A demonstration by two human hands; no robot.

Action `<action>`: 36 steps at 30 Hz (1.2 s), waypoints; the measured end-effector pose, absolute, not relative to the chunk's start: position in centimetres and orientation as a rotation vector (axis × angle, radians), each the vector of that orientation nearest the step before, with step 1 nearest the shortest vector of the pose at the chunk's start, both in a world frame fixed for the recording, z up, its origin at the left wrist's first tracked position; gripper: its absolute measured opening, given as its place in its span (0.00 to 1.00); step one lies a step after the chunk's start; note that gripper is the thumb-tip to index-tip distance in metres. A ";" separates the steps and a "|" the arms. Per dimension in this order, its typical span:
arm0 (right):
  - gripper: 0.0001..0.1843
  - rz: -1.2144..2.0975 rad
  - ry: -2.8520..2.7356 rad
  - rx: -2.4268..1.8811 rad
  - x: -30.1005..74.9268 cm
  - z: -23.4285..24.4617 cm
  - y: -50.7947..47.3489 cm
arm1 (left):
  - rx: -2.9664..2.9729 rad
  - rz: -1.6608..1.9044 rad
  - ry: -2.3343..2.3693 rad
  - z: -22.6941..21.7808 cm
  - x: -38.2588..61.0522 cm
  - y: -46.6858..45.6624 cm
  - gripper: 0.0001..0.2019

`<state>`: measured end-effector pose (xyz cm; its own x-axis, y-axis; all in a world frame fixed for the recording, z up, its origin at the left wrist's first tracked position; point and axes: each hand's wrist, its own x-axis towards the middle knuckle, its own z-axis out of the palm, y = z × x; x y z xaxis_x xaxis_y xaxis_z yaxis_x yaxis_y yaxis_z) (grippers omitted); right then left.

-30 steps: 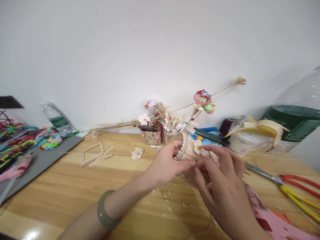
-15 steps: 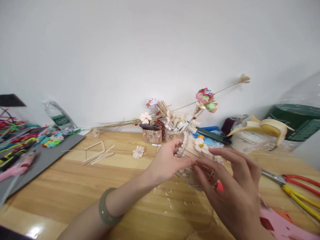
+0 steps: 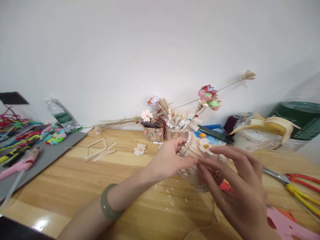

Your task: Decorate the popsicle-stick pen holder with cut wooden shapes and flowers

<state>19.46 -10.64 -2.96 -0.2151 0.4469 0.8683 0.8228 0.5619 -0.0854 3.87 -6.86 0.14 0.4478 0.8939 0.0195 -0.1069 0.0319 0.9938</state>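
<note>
Left hand [image 3: 172,160] curled around small wooden craft-stick cup with pearl trim [image 3: 200,154], apparently steadying it; right hand [image 3: 240,193] half-open, gripping nothing, fingertips touching its sticks.

the person is wearing a thick, smooth bangle [image 3: 109,203] on the left wrist. it is showing a cloudy grey-green, much like jade, rounded in section and sitting snug against the arm, with a soft sheen catching along its upper edge. the left hand [image 3: 170,160] is wearing a thin gold-coloured ring [image 3: 177,140] on one finger, though which finger is hard to tell. both forearms are showing bare down to the lower edge of the view. the right hand [image 3: 240,190] is showing long, slim fingers [image 3: 232,155]. a dark patch [image 3: 22,231] in the bottom left corner is looking like clothing, but is too blurred to tell.
</note>
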 end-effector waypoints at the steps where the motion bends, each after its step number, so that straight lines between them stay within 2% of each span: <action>1: 0.08 -0.495 -1.858 -1.046 19.5 -3.0 -10.7 | 1.310 0.915 0.788 0.1 3.9 -6.8 0.17; 5: 0.10 -0.591 -1.874 -1.038 19.9 -3.4 -11.3 | 1.324 0.927 0.787 0.3 3.8 -6.5 0.16; 8: 0.11 -0.554 -2.019 -0.825 19.8 -4.0 -12.0 | 1.318 0.980 0.822 0.5 3.3 -6.0 0.17; 11: 0.08 -0.254 -2.330 -0.663 18.5 -4.8 -12.1 | 1.352 1.074 0.859 0.8 2.5 -5.3 0.19; 14: 0.13 0.116 -2.516 -0.848 16.8 -5.9 -10.8 | 1.405 1.167 0.862 1.1 1.6 -4.8 0.20; 18: 0.11 0.428 -2.544 -1.074 14.8 -7.2 -7.9 | 1.441 1.226 0.873 1.7 0.7 -4.4 0.19; 28: 0.12 0.561 -2.575 -1.089 11.3 -8.4 -3.7 | 1.396 1.277 0.773 2.4 -0.3 -4.0 0.21; 36: 0.08 0.637 -2.545 -1.122 11.1 -9.1 -3.6 | 1.355 1.225 0.691 2.7 -0.4 -3.8 0.20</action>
<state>11.05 -3.57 -9.06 -0.6562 0.7502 0.0813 0.6235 0.5997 -0.5016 -0.36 -3.84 2.68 0.2877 0.9192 0.2690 -0.2447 -0.2010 0.9485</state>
